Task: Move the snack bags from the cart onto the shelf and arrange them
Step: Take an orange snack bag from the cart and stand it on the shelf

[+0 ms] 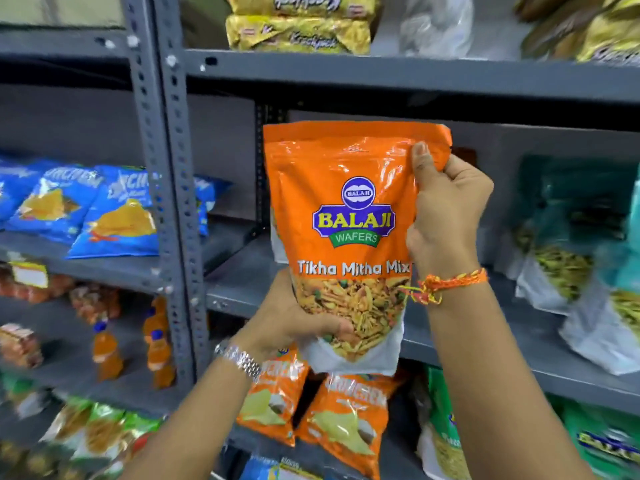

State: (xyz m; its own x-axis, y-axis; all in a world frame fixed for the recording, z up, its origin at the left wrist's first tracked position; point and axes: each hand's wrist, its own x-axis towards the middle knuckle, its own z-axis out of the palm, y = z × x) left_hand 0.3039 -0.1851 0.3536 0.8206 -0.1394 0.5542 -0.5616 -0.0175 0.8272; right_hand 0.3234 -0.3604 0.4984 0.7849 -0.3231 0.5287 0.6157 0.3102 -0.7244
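An orange Balaji Tikha Mitha Mix snack bag (349, 216) is held upright in front of the grey metal shelf (249, 271). My left hand (298, 320), with a metal watch on the wrist, grips the bag's lower left part from below. My right hand (446, 213), with an orange thread on the wrist, pinches the bag's upper right edge. Behind the bag the shelf board is bare on its left side. Teal snack bags (568, 230) stand on the same shelf at the right. The cart is out of view.
Blue chip bags (114, 213) lie on the left rack's shelf, with orange drink bottles (107, 351) below them. Yellow packs (298, 32) fill the shelf above. Orange chip bags (346, 410) and green bags (443, 420) sit on the shelf below. A perforated upright post (176, 202) divides the two racks.
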